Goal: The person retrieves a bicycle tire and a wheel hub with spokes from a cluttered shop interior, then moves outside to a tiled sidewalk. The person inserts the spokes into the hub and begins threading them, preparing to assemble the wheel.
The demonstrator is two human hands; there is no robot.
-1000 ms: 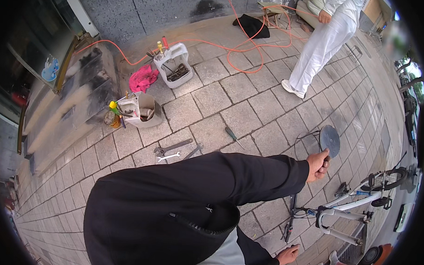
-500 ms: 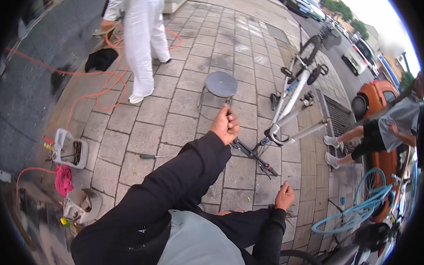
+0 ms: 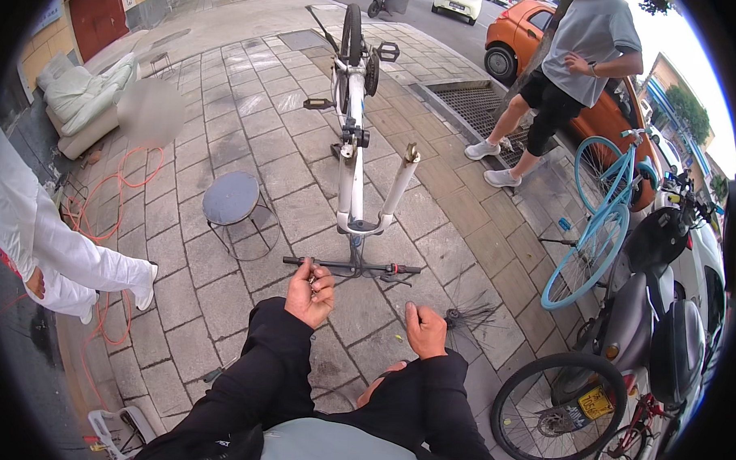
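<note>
My left hand (image 3: 311, 294) is raised above the paving, its fingers curled in and the thumb pressed to them. Anything in that grip is too small to make out. My right hand (image 3: 426, 329) is closed too, thumb up, close to my knee, and its palm side is hidden. Ahead of both hands a white bicycle (image 3: 353, 160) stands upside down, its handlebar (image 3: 326, 263) on the ground and its bare fork ends pointing up. Beside my right hand, thin dark spokes (image 3: 470, 316) fan out from a hub on the paving.
A round stool (image 3: 230, 198) stands left of the bicycle. A person in white (image 3: 67, 252) is at far left, near an orange hose (image 3: 114, 193); another in shorts (image 3: 585, 55) stands right. A tyred wheel (image 3: 504, 401), a blue bicycle (image 3: 599, 230) and scooters line the right.
My view has swung right, so the upturned bicycle is now straight ahead and the screwdriver has left the picture. My left hand has drawn back from its outstretched position. Both hands stay closed.
</note>
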